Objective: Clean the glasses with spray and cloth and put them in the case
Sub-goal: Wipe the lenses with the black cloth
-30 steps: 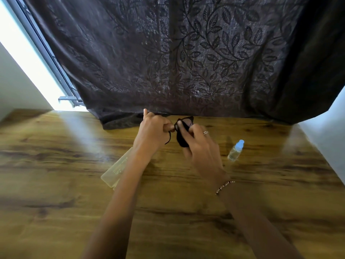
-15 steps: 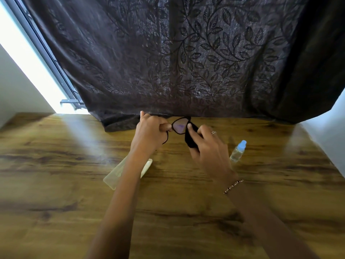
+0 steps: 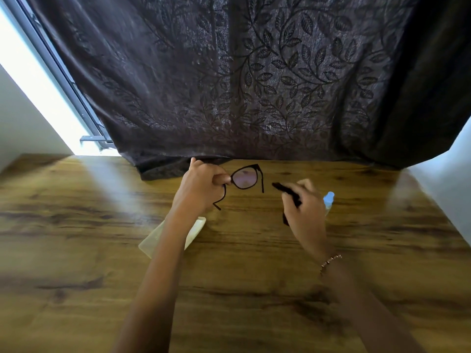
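The dark-framed glasses [image 3: 246, 177] are held above the wooden surface, gripped at one side, one tinted lens facing the camera and a temple arm hanging down. The black cloth [image 3: 288, 197] is bunched up just beside them, apart from the lens. The pale translucent case [image 3: 196, 229] lies flat, partly hidden. The small clear spray bottle [image 3: 328, 201], blue-capped, is partly hidden too.

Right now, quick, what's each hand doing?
Left hand: closed, holding the glasses.
Right hand: closed, holding the cloth.
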### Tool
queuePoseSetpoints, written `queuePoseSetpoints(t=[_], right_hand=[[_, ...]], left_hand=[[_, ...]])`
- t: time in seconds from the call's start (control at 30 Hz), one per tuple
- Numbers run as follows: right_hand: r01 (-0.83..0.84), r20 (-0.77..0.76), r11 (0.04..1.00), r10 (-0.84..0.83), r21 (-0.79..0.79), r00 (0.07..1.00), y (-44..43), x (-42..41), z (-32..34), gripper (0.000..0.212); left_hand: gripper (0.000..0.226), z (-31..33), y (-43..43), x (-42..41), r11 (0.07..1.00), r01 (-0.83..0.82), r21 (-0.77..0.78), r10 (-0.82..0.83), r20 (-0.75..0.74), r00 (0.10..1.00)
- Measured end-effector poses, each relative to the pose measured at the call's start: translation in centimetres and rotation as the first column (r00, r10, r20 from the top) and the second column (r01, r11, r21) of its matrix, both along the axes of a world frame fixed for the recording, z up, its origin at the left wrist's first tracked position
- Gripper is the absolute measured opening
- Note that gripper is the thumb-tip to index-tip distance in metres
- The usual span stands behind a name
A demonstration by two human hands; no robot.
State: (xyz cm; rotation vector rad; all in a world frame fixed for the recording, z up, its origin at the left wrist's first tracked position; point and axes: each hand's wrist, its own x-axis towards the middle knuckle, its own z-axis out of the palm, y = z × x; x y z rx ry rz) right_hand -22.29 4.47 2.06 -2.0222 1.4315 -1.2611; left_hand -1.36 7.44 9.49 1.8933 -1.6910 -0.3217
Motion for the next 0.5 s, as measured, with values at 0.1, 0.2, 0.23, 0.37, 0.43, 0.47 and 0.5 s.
queuePoseSetpoints(t=[0.1,0.2,0.23,0.37,0.43,0.47,0.5], right_hand=[[0.017,0.148,0.923,-0.081,0.385,0.986,0.1,-1.0,-2.7,0.022],[0.023,0.231,0.728,-0.247,0.686,0.941,-0.4,-1.3,-4.9,0.021],[0.042,0.205,0.683,-0.276,0.729,0.939,-0.6,-1.4,-5.5,0.022],[0.113,0.040,0.651,-0.215,0.750,0.976,-0.8,-1.5,-6.3,0.025],[0.185,-0.130,0.759,-0.132,0.624,0.983,-0.6,-1.5,-6.3,0.036],[0.199,-0.199,0.826,-0.108,0.527,0.974,-0.6,-1.5,-6.2,0.038],[0.187,-0.226,0.879,-0.094,0.439,0.970,-0.7,-1.4,-5.9,0.040]], left_hand=[[0.017,-0.6,-0.1,0.2,1.000,0.015,-0.019,-0.016,-0.041,0.999],[0.017,-0.9,-0.2,0.0,0.998,0.034,-0.050,-0.036,-0.038,0.999],[0.017,-1.0,-0.2,-0.1,0.997,0.040,-0.065,-0.043,-0.043,0.998],[0.016,-1.6,-0.3,-0.3,0.994,0.067,-0.088,-0.076,-0.093,0.993],[0.015,-1.9,-0.4,-0.2,0.995,0.076,-0.070,-0.083,-0.113,0.990],[0.015,-2.1,-0.4,-0.2,0.995,0.071,-0.065,-0.078,-0.125,0.989],[0.015,-2.2,-0.4,-0.1,0.996,0.065,-0.064,-0.073,-0.136,0.988]])
